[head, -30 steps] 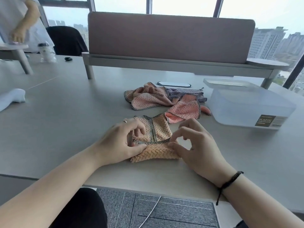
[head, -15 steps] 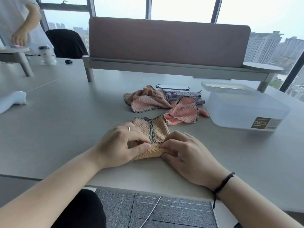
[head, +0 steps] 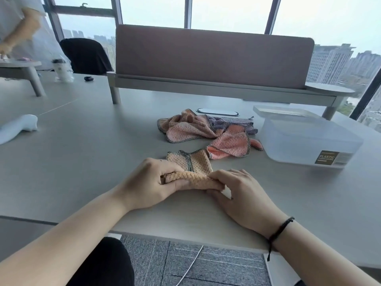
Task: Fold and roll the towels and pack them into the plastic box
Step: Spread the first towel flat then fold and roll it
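A tan waffle-weave towel (head: 192, 165) with dark edging lies folded on the table in front of me, its near end wound into a roll. My left hand (head: 152, 182) grips the roll's left end. My right hand (head: 237, 193) pinches its right end with thumb and fingers. Behind it sits a loose pile of towels (head: 208, 131), pink, tan and grey-purple. The translucent plastic box (head: 309, 145) with a dark label stands to the right, open at the top as far as I can tell, with its lid (head: 286, 112) lying behind it.
A desk divider panel (head: 212, 56) on a raised shelf crosses the back of the table. A white object (head: 18, 126) lies at the far left. Another person (head: 18, 32), a cup (head: 62, 70) and a black chair (head: 86, 54) are at the back left.
Both hands have rolled the tan towel further away from me; the roll is thicker and less flat towel shows beyond it. The hands have closed in on its ends.
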